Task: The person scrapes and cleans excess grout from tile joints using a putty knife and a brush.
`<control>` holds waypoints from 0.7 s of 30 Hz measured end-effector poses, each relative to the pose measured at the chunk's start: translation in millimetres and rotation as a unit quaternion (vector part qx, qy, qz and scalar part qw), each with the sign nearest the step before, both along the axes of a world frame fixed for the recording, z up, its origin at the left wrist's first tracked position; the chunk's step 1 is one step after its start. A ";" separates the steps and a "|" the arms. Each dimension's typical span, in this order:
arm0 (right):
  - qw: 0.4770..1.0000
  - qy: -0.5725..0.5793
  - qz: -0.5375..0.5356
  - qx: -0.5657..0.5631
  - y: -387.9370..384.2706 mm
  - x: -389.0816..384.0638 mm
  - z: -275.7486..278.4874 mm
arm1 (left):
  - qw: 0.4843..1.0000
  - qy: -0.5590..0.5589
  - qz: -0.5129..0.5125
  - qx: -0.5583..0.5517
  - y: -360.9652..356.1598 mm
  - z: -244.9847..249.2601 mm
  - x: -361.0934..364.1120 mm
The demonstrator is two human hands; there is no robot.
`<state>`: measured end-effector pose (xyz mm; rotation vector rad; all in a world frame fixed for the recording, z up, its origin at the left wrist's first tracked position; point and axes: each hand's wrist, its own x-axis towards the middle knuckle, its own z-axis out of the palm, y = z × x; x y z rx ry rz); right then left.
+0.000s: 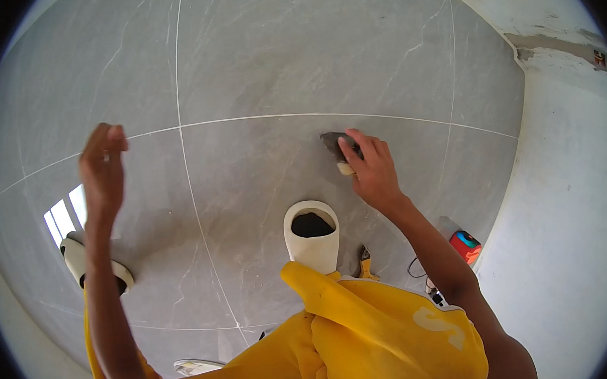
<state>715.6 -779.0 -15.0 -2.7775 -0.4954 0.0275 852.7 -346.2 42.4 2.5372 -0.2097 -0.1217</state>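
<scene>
My right hand (376,173) grips a putty knife (333,143) with a dark blade and a pale handle end, held low over the grey tiled floor (259,164). The blade points to the upper left, just below a white grout line (276,116). Over on the left, my left hand (102,170) is raised above the floor with its fingers curled in and nothing showing in them. A small pale spot shows at its fingers.
A cream slipper (312,249) is in front of me and another (77,261) lies at the left. Nearer my right arm are a yellow-handled tool (366,261) and a red and blue box (466,246) beside the white wall (554,205). A thin cable loops there.
</scene>
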 end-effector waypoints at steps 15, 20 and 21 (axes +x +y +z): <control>0.998 -0.032 0.012 -0.046 38.4 20.6 -37.3 | 0.940 0.182 0.025 0.287 214.4 147.3 -100.6; 0.998 -0.032 0.008 -0.047 35.4 32.1 -39.2 | 0.945 0.225 0.039 0.234 203.1 147.6 -116.7; 0.999 -0.020 0.001 -0.043 37.0 37.9 -37.3 | 0.948 0.219 0.026 0.231 203.2 145.6 -116.8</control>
